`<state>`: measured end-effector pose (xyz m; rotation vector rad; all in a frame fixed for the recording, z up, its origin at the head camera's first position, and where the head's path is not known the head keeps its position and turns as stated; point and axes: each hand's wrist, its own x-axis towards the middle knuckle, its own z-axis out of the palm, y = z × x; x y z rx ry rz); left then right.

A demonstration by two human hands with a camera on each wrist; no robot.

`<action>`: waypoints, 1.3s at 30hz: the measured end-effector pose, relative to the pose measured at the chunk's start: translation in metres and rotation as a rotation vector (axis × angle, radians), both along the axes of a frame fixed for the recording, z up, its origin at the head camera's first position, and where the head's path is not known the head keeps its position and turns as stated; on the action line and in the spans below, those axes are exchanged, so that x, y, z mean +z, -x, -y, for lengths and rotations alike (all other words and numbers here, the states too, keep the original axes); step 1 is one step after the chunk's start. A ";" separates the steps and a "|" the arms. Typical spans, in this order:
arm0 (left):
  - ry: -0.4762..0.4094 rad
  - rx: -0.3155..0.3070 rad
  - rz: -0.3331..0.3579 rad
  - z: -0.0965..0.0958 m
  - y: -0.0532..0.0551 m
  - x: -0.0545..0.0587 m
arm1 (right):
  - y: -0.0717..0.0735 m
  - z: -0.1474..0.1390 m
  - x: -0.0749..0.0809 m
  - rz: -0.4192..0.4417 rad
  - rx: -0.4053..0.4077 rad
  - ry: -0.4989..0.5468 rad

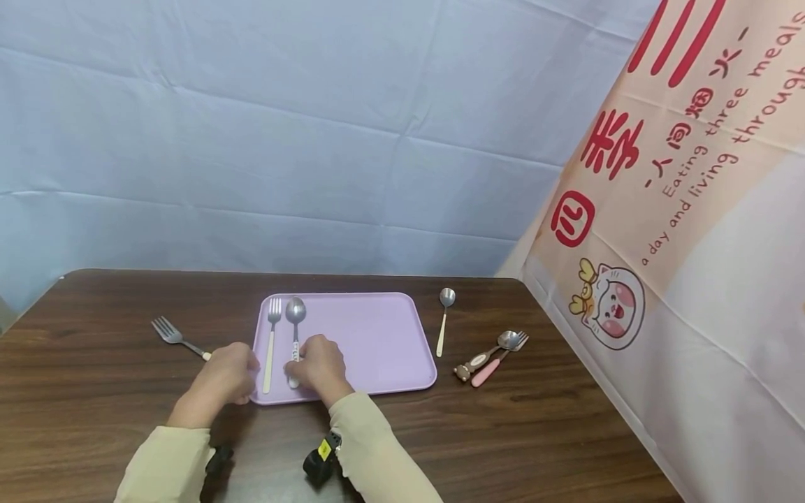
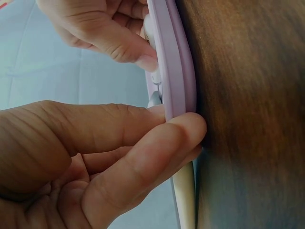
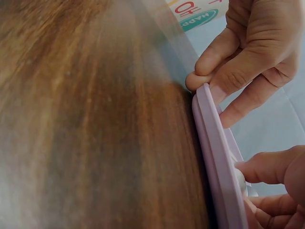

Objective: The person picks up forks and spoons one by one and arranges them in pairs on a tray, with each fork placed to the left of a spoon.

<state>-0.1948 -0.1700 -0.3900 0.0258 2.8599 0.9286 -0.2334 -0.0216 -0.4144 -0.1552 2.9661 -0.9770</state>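
Spoon point(image 1: 295, 311) pinched by your right hand point(image 1: 322, 365), tray point(image 1: 380, 349) by your left hand point(image 1: 228, 374): 2 utensils point(image 1: 270, 356) on it, 4 others point(image 1: 441, 335) beside (apparently unplaced).

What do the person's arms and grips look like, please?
Long, pale yellow sleeves reach towards the wrists. The left grip and right grip are bare, with no gloves or rings showing. A small black device sits at each wrist; the right wrist's bears a yellow label.
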 end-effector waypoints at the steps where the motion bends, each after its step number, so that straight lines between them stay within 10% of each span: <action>1: -0.001 -0.001 -0.003 0.000 0.000 0.000 | 0.000 0.000 0.000 0.003 -0.003 -0.006; 39: -0.076 0.001 0.031 0.002 -0.001 0.000 | 0.004 0.000 -0.001 0.020 0.046 0.002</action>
